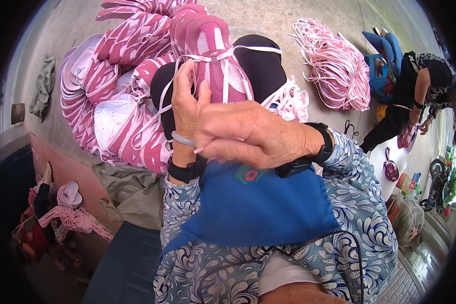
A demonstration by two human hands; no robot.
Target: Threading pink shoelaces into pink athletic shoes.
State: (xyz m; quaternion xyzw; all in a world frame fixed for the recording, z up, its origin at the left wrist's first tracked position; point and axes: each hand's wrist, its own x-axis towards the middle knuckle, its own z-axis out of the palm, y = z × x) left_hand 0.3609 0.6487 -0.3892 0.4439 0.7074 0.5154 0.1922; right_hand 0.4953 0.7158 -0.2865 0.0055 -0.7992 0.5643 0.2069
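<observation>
Touching shoe upper: left hand, thumb and fingers parted at its left edge; cannot tell if they grip
Right hand: curled closed, overlapping the left; cannot tell what is inside
Upper's place: between the black-clad knees
Lace bundle: on the floor, right of the knees

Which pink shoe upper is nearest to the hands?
The pink mesh shoe upper between the black-clad knees, white lace crossing it; the others are farther away.
</observation>
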